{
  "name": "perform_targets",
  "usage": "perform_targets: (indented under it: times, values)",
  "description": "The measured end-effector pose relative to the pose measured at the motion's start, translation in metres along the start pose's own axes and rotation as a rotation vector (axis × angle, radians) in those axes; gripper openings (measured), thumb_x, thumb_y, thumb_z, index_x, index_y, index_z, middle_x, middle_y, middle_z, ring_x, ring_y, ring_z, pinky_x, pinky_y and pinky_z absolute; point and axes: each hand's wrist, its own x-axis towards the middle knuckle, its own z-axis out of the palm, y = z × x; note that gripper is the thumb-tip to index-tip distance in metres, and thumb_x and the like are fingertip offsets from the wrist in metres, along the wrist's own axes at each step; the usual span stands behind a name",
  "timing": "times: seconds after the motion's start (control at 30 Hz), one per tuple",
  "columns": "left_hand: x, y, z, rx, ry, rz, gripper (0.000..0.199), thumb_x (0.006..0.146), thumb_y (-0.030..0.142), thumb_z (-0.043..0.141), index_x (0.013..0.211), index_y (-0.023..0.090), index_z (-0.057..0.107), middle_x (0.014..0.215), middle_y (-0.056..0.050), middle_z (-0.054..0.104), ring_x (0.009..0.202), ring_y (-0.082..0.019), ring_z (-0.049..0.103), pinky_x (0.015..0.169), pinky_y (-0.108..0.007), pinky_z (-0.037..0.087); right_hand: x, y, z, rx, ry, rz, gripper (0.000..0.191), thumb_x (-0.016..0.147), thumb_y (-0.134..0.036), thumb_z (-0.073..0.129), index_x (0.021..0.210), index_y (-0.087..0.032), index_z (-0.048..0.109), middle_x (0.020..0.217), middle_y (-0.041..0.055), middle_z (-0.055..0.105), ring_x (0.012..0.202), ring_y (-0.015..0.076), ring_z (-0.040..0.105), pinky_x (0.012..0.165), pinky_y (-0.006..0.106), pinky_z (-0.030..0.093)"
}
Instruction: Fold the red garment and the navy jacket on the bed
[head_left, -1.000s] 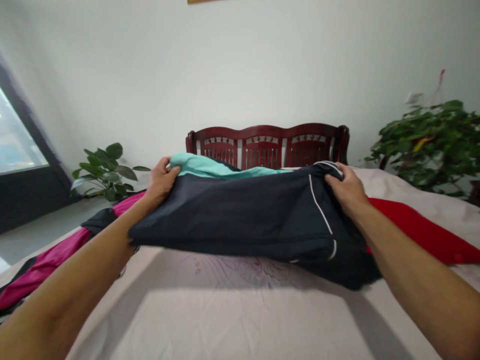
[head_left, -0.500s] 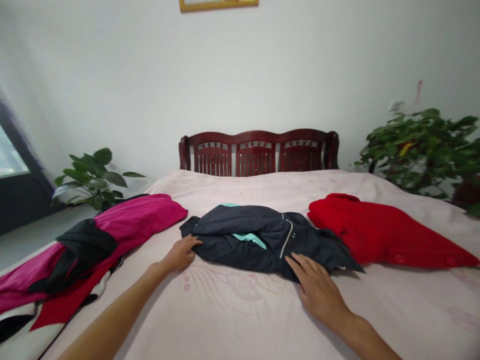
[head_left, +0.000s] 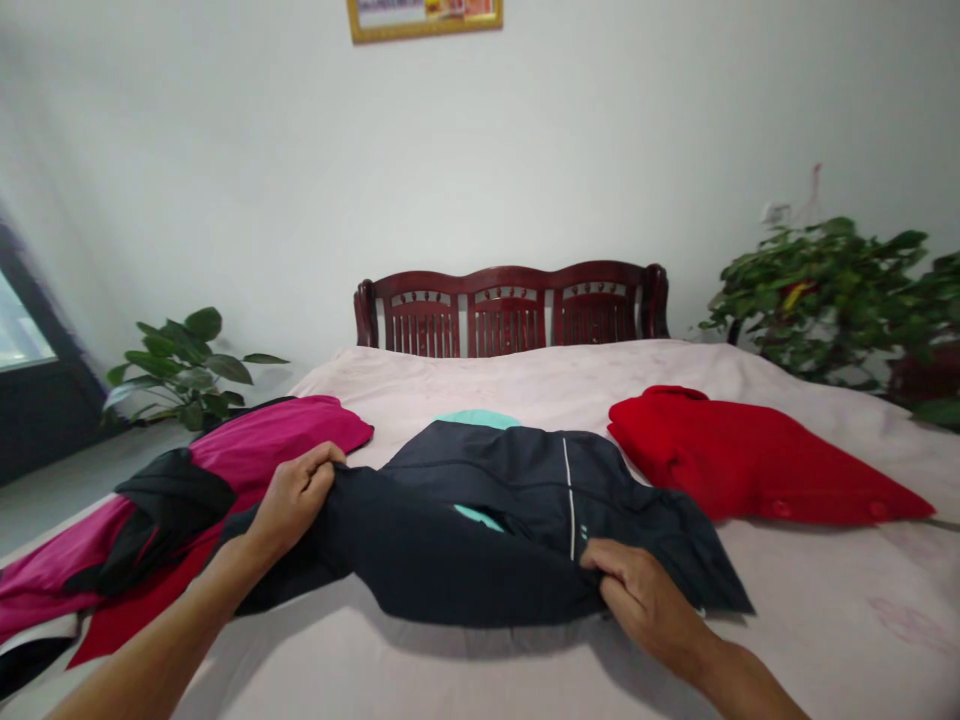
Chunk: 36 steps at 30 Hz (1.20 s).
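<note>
A dark navy garment [head_left: 480, 530] with white piping and a teal lining lies spread on the bed, its near edge raised. My left hand [head_left: 295, 497] pinches its left side, close to a magenta and black garment [head_left: 262, 450]. My right hand [head_left: 637, 590] grips its near right edge. A teal piece [head_left: 476, 419] shows behind the navy cloth, and a small teal patch shows through a fold. A folded red garment [head_left: 750, 462] lies to the right, apart from my right hand.
The pale pink bedsheet [head_left: 480, 375] runs back to a dark red wooden headboard [head_left: 510, 312]. Leafy potted plants stand at the left [head_left: 184, 368] and right [head_left: 821, 300] of the bed. A window [head_left: 19, 325] is at the far left.
After the navy garment lay flat under my open hands, both hands have taken hold of it and pulled it wider and nearer, with its near edge lifted off the sheet.
</note>
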Motion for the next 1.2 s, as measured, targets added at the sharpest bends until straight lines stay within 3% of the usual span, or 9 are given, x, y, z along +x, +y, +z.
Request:
perform_targets:
  times: [0.1,0.2,0.3,0.43,0.53,0.73,0.97,1.07,1.2]
  values:
    - [0.0,-0.001,0.013,0.094,-0.202,-0.028,0.025,0.088,0.033,0.037,0.08,0.024,0.058,0.07,0.001,0.063,0.068,-0.019,0.06,0.068,-0.029,0.042,-0.008,-0.014,0.003,0.126,-0.342,0.09,0.03,0.062,-0.01,0.042,0.072,-0.019,0.069,0.069,-0.0003,0.067,0.069,0.0161,0.061,0.065,0.026,0.041]
    - [-0.001,-0.023,0.054,0.194,-0.302,-0.159,0.029,0.09,0.036,0.037,0.096,0.024,0.063,0.088,-0.005,0.071,0.087,-0.025,0.067,0.081,-0.034,0.045,-0.006,-0.014,-0.004,0.326,-0.526,0.148,0.031,0.072,-0.018,0.047,0.086,-0.019,0.075,0.08,0.0015,0.073,0.076,0.0183,0.066,0.067,0.025,0.045]
    - [0.005,-0.054,0.095,0.158,-0.209,-0.403,0.04,0.088,0.041,0.045,0.117,0.019,0.062,0.117,-0.016,0.068,0.112,-0.033,0.063,0.095,-0.043,0.043,0.004,0.008,-0.022,0.394,-0.327,0.225,0.041,0.088,-0.04,0.042,0.104,-0.018,0.072,0.091,0.0065,0.075,0.085,0.0217,0.068,0.077,0.03,0.05]
    - [0.022,-0.083,0.125,0.038,-0.116,-0.616,0.043,0.075,0.046,0.061,0.101,0.012,0.069,0.114,-0.024,0.069,0.119,-0.045,0.058,0.098,-0.055,0.041,0.021,0.059,-0.046,-0.159,0.124,0.434,0.049,0.092,-0.041,0.039,0.127,-0.016,0.062,0.131,0.0135,0.064,0.121,0.0286,0.058,0.103,0.039,0.042]
    - [0.031,-0.089,0.132,-0.099,-0.116,-0.588,0.031,0.062,0.044,0.072,0.076,0.016,0.069,0.09,-0.018,0.074,0.102,-0.042,0.066,0.092,-0.05,0.047,0.032,0.085,-0.05,-0.498,0.086,0.648,0.054,0.096,-0.04,0.035,0.137,-0.011,0.053,0.14,0.0193,0.056,0.127,0.0352,0.053,0.102,0.048,0.041]
    - [0.029,-0.079,0.109,-0.395,0.103,-0.427,0.042,0.075,0.053,0.053,0.095,0.017,0.064,0.09,-0.006,0.073,0.092,-0.024,0.067,0.084,-0.034,0.052,0.05,0.081,-0.027,-0.696,-0.038,0.694,0.05,0.093,-0.033,0.049,0.136,-0.009,0.052,0.128,0.0209,0.064,0.12,0.0369,0.057,0.096,0.051,0.042]
    - [0.051,-0.041,0.036,-0.258,0.337,-0.188,0.032,0.083,0.048,0.055,0.099,0.02,0.058,0.08,0.001,0.061,0.076,-0.016,0.06,0.071,-0.026,0.047,0.038,0.006,-0.003,-0.214,0.126,0.043,0.034,0.094,-0.025,0.044,0.121,-0.022,0.065,0.121,0.0088,0.067,0.116,0.0223,0.058,0.101,0.038,0.043]
    - [0.057,-0.046,0.023,-0.022,0.22,-0.207,0.027,0.084,0.044,0.051,0.097,0.021,0.058,0.079,0.0,0.063,0.074,-0.017,0.061,0.067,-0.026,0.044,0.019,-0.029,0.019,-0.173,-0.033,-0.105,0.044,0.084,-0.021,0.055,0.128,-0.025,0.062,0.122,0.0081,0.066,0.114,0.0243,0.058,0.103,0.041,0.043]
    - [0.038,-0.083,0.026,0.261,-0.15,-0.297,0.015,0.079,0.036,0.052,0.081,0.022,0.058,0.074,-0.003,0.067,0.074,-0.022,0.065,0.066,-0.029,0.043,-0.004,-0.047,0.038,-0.122,-0.291,-0.079,0.052,0.075,-0.007,0.049,0.122,-0.024,0.066,0.115,0.0067,0.071,0.104,0.0216,0.065,0.093,0.034,0.048]
